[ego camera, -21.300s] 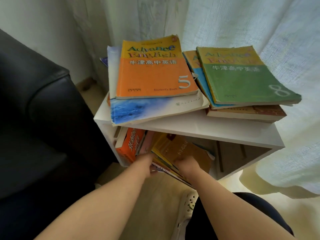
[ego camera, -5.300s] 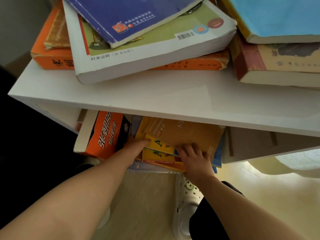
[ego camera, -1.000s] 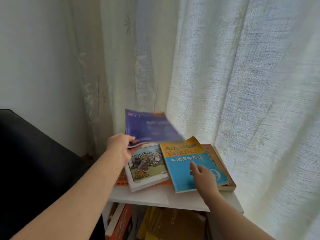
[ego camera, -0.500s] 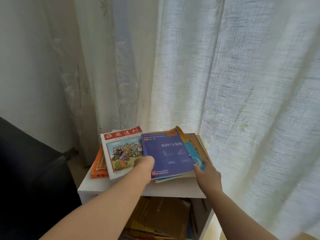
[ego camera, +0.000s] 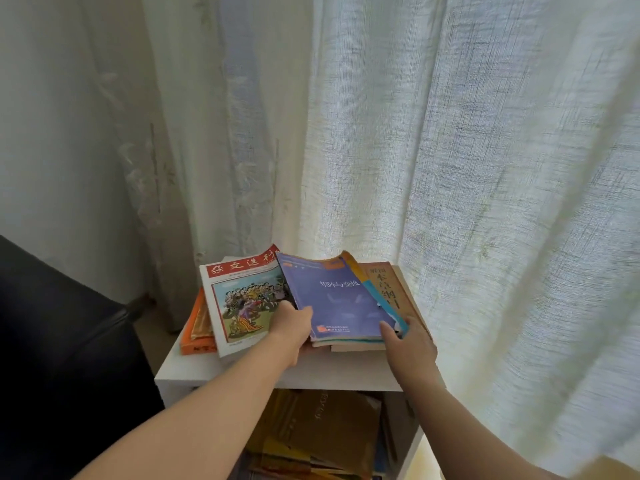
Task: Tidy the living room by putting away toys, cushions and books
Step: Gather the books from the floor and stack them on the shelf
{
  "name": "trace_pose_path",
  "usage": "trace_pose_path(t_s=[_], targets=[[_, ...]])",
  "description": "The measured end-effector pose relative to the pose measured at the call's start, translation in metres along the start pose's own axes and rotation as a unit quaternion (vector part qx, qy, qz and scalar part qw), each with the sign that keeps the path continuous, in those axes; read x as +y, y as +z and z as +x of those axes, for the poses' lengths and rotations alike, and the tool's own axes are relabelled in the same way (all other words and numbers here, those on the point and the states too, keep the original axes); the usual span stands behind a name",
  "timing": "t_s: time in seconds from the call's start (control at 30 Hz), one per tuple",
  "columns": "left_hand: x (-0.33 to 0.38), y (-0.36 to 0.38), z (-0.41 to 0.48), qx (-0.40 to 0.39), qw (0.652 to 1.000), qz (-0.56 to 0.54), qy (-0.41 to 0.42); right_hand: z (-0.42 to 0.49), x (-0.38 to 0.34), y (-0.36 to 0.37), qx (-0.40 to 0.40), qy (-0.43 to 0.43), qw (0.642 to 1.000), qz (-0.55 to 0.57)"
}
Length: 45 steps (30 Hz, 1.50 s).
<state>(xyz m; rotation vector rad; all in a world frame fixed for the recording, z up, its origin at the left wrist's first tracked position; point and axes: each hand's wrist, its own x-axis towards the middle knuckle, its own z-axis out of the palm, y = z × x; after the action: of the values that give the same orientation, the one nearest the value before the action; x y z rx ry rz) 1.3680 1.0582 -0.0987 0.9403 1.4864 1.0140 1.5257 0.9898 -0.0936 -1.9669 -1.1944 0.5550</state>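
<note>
Purple paperback point(ego camera: 332, 299) lowered, left hand point(ego camera: 294, 325) seemingly pinching

White shelf unit point(ego camera: 346, 370): two stacks are carried on top. Orange book point(ego camera: 194, 334) is laid along the left edge, brown book point(ego camera: 384, 282) at the right rear corner. Yellow-brown books point(ego camera: 329, 427) are piled in the compartment below.

Both arms outstretched, left hand point(ego camera: 292, 329) gripping, right hand point(ego camera: 408, 344) pinching
</note>
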Motion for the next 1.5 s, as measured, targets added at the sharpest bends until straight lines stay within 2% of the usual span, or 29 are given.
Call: trace_pose_path(t_s=[0.07,0.1,0.13,0.2,0.23,0.3,0.37,0.47,0.57,0.7,0.8,0.9,1.03,1.17,1.33,1.5], targets=[[0.0,0.0,-0.004,0.0,0.998,-0.058,-0.004,-0.006,-0.002,0.004,0.05,0.059,0.995,0.056],[0.001,0.0,-0.006,-0.001,0.996,-0.093,-0.01,-0.009,-0.005,0.006,0.064,0.108,0.985,0.122],[0.003,-0.001,-0.011,-0.001,0.992,-0.124,-0.016,-0.014,-0.011,0.006,0.06,0.164,0.959,0.223],[0.005,-0.003,-0.02,0.0,0.984,-0.175,-0.016,-0.023,-0.024,0.007,-0.017,0.254,0.874,0.415],[0.005,-0.004,-0.025,0.001,0.983,-0.185,-0.016,-0.026,-0.03,0.008,-0.071,0.273,0.838,0.466],[0.004,-0.006,-0.045,-0.014,0.984,-0.174,-0.017,-0.029,-0.036,0.014,-0.14,0.277,0.799,0.515],[0.0,-0.016,-0.069,-0.071,0.984,-0.157,-0.046,-0.03,-0.038,0.022,-0.132,0.279,0.793,0.525],[-0.004,-0.033,-0.096,-0.151,0.978,-0.103,-0.099,-0.031,-0.029,0.023,-0.095,0.267,0.816,0.504],[-0.013,-0.054,-0.099,-0.129,0.973,-0.151,-0.116,-0.048,-0.009,0.017,-0.111,0.218,0.843,0.48],[-0.031,-0.074,-0.097,-0.073,0.949,-0.274,-0.137,-0.077,0.028,0.002,-0.19,0.197,0.841,0.467],[-0.069,-0.077,-0.1,-0.078,0.953,-0.248,-0.158,-0.094,0.058,-0.005,-0.239,0.201,0.84,0.444],[-0.107,-0.067,-0.107,-0.086,0.947,-0.231,-0.207,-0.102,0.091,-0.005,-0.238,0.212,0.844,0.431],[-0.141,-0.05,-0.107,-0.07,0.944,-0.207,-0.248,-0.113,0.134,0.002,-0.24,0.26,0.822,0.446],[-0.173,-0.046,-0.093,-0.034,0.941,-0.189,-0.28,-0.119,0.158,0.023,-0.239,0.32,0.814,0.421],[-0.194,-0.048,-0.077,0.001,0.931,-0.14,-0.338,-0.128,0.174,0.053,-0.223,0.368,0.84,0.332],[-0.2,-0.05,-0.051,-0.011,0.941,-0.136,-0.31,-0.129,0.188,0.087,-0.199,0.397,0.824,0.352]])
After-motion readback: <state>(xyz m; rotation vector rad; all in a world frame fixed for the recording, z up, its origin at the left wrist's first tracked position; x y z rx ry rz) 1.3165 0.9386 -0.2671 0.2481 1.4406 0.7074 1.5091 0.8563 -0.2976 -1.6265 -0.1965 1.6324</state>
